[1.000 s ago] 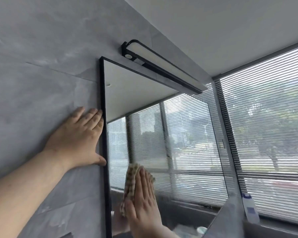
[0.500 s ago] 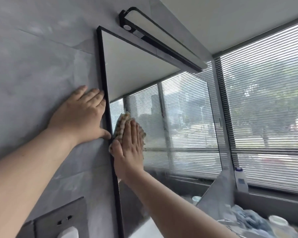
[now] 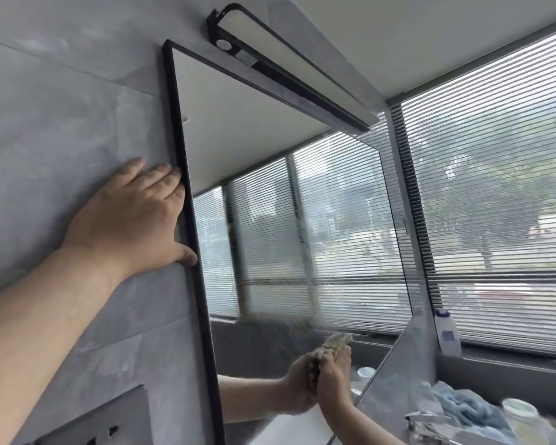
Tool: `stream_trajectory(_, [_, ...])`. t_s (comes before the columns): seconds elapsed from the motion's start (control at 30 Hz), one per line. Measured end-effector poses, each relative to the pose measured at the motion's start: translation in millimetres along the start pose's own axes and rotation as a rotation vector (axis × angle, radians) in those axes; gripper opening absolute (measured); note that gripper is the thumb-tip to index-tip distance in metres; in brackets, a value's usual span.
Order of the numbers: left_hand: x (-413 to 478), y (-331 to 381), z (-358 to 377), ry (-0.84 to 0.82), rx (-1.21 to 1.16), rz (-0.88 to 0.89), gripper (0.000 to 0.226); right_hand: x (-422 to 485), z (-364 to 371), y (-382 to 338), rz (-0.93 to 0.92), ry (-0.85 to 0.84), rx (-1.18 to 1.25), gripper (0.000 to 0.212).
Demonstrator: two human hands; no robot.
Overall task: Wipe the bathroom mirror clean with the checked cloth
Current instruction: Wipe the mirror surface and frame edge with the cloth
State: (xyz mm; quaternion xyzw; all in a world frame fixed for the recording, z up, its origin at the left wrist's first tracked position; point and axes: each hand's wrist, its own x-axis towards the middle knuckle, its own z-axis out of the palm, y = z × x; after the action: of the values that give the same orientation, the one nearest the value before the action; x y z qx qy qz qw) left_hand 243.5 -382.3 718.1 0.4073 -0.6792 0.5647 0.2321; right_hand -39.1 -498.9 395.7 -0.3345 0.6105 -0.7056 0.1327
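Low on the mirror [image 3: 270, 139], a crumpled tan checked cloth [image 3: 337, 339]

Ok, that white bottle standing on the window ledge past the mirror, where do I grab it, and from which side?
Probably grip the white bottle at mid-body, below its blue cap, coming from the room side: it stands upright, with the blinds close behind it and the mirror to its left.

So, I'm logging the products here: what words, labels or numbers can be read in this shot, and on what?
None can be read.
White bottle: blue label, too blurred.
Mirror lamp: small sticker, too small.
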Motion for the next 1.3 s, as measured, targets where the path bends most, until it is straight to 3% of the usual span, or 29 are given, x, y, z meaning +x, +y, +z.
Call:
stream_trajectory(0.13, [0,0,0,-0.007,-0.02,0.009,0.119,28,10,-27,0.075,0.108,0.037,0.063])
stream_trajectory(0.33, [0,-1,-3,-0.022,-0.024,0.011,0.122,99,24,-173,-0.138,0.26,0.007,0.055])
stream_trajectory(0.5, [0,-2,-2,-0.008,-0.002,0.006,0.124,133,31,-308,-0.326,0.179,0.009,0.078])
stream_trajectory(0.6, [-1,-2,-1,-0.01,0.008,0.014,0.124,137,29,-353,-0.398,0.164,0.0,0.078])
stream_trajectory(0.77, [0,-2,0,0.016,0.0,0.014,0.122,130,19,-298,-0.427,0.104,0.067,0.064])
stream_trajectory(0.9, [-1,-1,-2,0.019,-0.011,0.011,0.122,107,6,-179,-0.292,0.095,0.091,0.067])
stream_trajectory(0.93, [-2,-1,-3,0.024,-0.014,0.018,0.121,95,6,-149,-0.325,0.111,0.004,0.071])
stream_trajectory(1.0, [-3,0,-4,0.03,-0.025,0.021,0.12,71,12,-84,-0.419,0.268,-0.086,0.058])
stream_trajectory(1.03, [-2,0,-4,0.031,-0.026,0.02,0.12,66,22,-46,-0.308,0.313,0.113,0.054])
stream_trajectory(1.07, [-2,0,-5,0.025,-0.023,0.02,0.12,57,23,-21,-0.201,0.304,0.139,0.055])
stream_trajectory(1.1, [-2,0,-6,0.016,-0.021,0.022,0.121,44,16,3,-0.16,0.264,-0.158,0.056])
stream_trajectory(1.13, [-2,0,-7,0.009,-0.023,0.024,0.121,33,6,15,-0.184,0.11,-0.27,0.057])
stream_trajectory(1.17, [-2,0,-7,0.004,-0.029,0.024,0.121,26,7,19,-0.114,0.066,-0.202,0.058])
stream_trajectory(1.23, [-1,0,-7,-0.004,-0.035,0.024,0.122,11,7,7,-0.015,0.055,-0.02,0.061])
stream_trajectory(1.3, [-1,-1,-7,-0.002,-0.034,0.027,0.122,-6,9,-28,-0.07,0.007,0.016,0.061])
